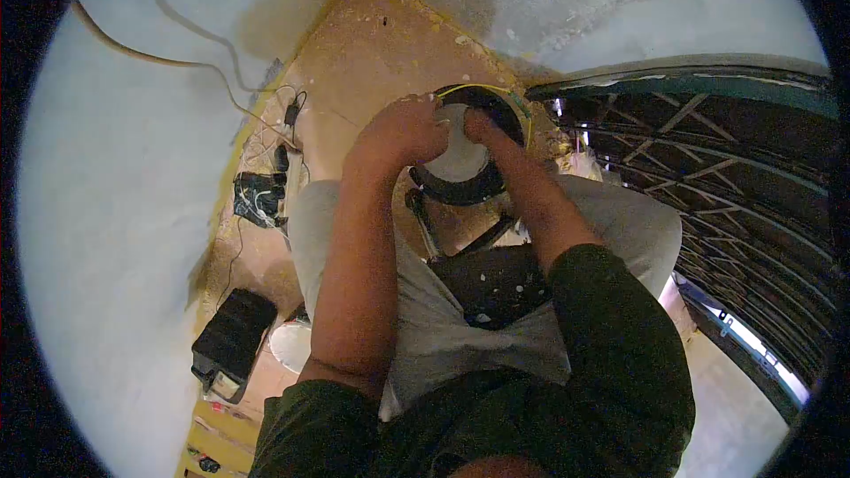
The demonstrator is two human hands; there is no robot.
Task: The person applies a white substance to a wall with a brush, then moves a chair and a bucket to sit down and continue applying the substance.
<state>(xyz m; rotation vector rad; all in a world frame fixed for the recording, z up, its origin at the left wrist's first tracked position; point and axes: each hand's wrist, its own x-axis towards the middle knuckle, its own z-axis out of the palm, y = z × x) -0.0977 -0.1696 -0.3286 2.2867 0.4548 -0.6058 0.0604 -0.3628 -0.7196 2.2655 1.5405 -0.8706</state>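
Both arms reach forward to a round black tub [460, 190] on the floor between my knees. Inside its dark rim lies a pale grey round surface [459, 155]; whether it is a disc, a bowl or a filling, I cannot make out. My left hand [407, 131] is at the left side of the rim, fingers curled into a fist over the edge of the grey surface. Over the upper right part of that surface is my right hand [479, 127], its fingers pointing down and mostly hidden. A thin yellow strip [529, 128] runs along the tub's far and right edge.
A black paint-spotted seat [496, 279] is between my thighs. To the left are a cable [150, 55], a black pouch with wires [258, 198], a black bag [235, 332] and a white round lid or bucket [292, 345]. A dark metal lattice gate [699, 137] stands right.
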